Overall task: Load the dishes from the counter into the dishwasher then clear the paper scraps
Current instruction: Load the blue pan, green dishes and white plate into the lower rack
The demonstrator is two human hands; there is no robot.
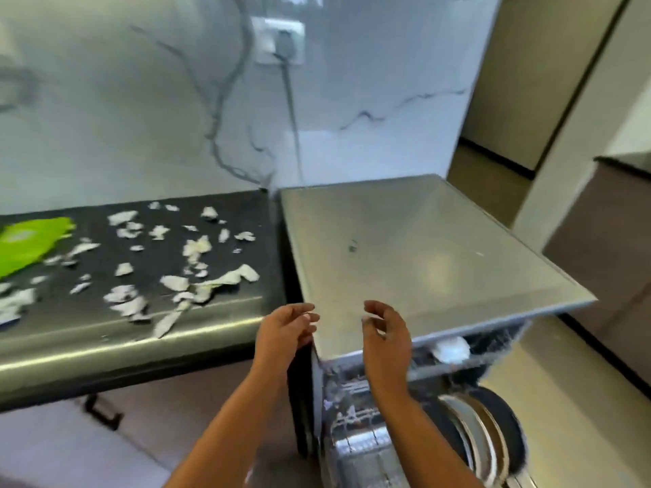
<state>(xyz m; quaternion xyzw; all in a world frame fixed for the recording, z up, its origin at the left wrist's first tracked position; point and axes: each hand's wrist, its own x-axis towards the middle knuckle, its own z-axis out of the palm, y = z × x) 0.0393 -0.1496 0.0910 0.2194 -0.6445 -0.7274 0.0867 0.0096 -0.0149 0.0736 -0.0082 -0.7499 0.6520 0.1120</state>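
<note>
Both hands (336,332) empty over dishwasher (422,248); paper scraps (169,269) on counter (105,346).

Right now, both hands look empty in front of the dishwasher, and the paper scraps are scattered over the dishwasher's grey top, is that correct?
Not quite: the head view shows the paper scraps scattered over the dark counter left of the dishwasher, not on its grey top. The left hand and right hand are indeed empty.

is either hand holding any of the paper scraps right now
No, both the left hand and right hand are empty, while the white torn paper scraps lie on the black counter.
</note>
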